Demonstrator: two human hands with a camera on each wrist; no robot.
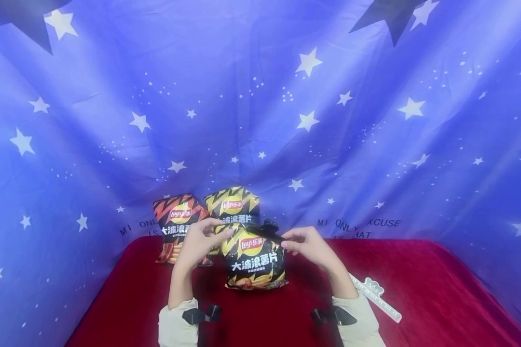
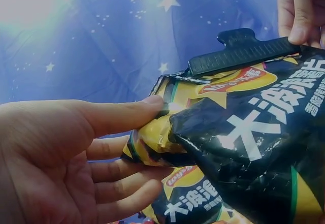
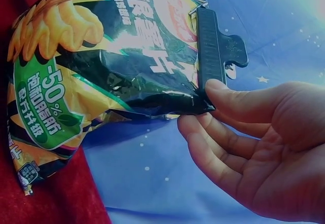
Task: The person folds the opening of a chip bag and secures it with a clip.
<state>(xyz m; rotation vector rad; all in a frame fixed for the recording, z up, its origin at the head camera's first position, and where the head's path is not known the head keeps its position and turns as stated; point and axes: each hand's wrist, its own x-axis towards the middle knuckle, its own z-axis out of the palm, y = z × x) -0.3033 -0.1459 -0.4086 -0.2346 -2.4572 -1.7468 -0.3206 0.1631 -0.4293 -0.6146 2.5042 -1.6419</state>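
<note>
A yellow-and-black bag of potato chips (image 1: 256, 265) stands above the red cloth, its printed front toward me. Along its top edge sits a black bag clip (image 2: 244, 51) with a knob-like handle. My left hand (image 1: 201, 242) pinches the bag's upper left corner between thumb and fingers, beside the clip's end. At the upper right corner, my right hand (image 3: 259, 137) pinches the other end of the clip together with the bag's edge, its thumb on the clip. In the left wrist view the bag's left corner (image 2: 157, 127) is folded over outside the clip.
Behind the held bag stand a second yellow-and-black chip bag (image 1: 233, 202) and, to its left, a red-and-black one (image 1: 180, 212). A white bear-shaped clip (image 1: 379, 299) lies on the red cloth (image 1: 443, 289) at right. A blue starry curtain (image 1: 260, 96) hangs behind.
</note>
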